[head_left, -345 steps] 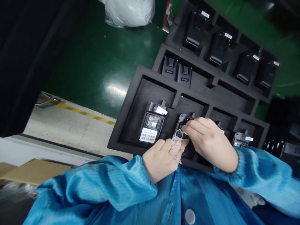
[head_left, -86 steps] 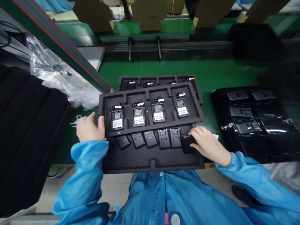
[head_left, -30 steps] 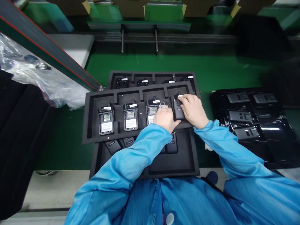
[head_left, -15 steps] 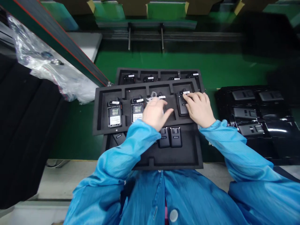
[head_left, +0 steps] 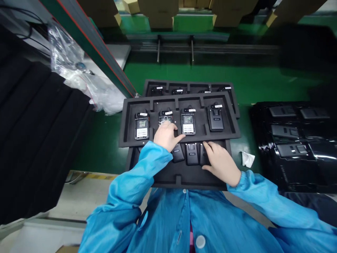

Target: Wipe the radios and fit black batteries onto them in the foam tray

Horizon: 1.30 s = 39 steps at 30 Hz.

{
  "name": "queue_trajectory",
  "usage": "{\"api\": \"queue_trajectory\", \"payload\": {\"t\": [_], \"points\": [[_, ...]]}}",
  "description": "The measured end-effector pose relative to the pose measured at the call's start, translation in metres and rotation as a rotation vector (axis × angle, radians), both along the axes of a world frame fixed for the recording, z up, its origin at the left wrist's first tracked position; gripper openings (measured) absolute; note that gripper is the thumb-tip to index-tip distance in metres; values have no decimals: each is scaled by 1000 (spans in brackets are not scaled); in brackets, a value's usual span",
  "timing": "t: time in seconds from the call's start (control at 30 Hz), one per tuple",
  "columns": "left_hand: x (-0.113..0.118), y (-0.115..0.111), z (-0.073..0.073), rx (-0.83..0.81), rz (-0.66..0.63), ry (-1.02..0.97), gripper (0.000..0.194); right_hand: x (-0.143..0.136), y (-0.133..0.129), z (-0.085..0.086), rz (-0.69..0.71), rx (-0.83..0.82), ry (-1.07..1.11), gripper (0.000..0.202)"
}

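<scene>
A black foam tray point(head_left: 163, 140) lies across two others and holds several black devices. Three show open backs with white labels, such as the device point(head_left: 187, 123); the rightmost device point(head_left: 216, 119) has a black cover on. Over the second device from the left is my left hand point(head_left: 166, 135), with a small white looped item point(head_left: 164, 120) at its fingers and its thumb apart. My right hand point(head_left: 221, 161) has its fingers around a black cover point(head_left: 204, 154) in the lower tray point(head_left: 202, 179). Beside that cover lie more covers, including one marked cover point(head_left: 192, 154).
At the right, a shiny black plastic tray point(head_left: 310, 168) holds several black parts. A crumpled white paper point(head_left: 247, 159) lies near my right sleeve. Clear plastic bags point(head_left: 102, 93) and a slanted post point(head_left: 105, 52) stand at the left. Cardboard boxes point(head_left: 158, 14) are at the back.
My right hand has moved down from the rightmost device to a cover in the lower tray. My left hand has shifted from the third device to the second, with the white looped item.
</scene>
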<state>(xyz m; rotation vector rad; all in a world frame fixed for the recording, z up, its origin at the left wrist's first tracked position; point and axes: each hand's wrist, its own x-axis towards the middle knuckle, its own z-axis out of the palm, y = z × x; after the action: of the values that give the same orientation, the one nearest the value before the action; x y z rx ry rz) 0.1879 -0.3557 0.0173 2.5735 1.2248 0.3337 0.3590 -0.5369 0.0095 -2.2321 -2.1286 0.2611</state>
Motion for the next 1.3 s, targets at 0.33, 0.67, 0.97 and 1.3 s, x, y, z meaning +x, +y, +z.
{"api": "queue_trajectory", "payload": {"t": [0.33, 0.67, 0.97, 1.3], "points": [[18, -5, 7, 1, 58, 9, 54, 41, 8, 39, 52, -5, 463, 34], [24, -1, 3, -70, 45, 49, 54, 50, 165, 29, 67, 133, 785, 35], [24, -2, 3, -105, 30, 32, 52, 43, 163, 19, 101, 102, 626, 37], [25, -3, -1, -89, 28, 1, 55, 14, 153, 12, 117, 277, 135, 33]]}}
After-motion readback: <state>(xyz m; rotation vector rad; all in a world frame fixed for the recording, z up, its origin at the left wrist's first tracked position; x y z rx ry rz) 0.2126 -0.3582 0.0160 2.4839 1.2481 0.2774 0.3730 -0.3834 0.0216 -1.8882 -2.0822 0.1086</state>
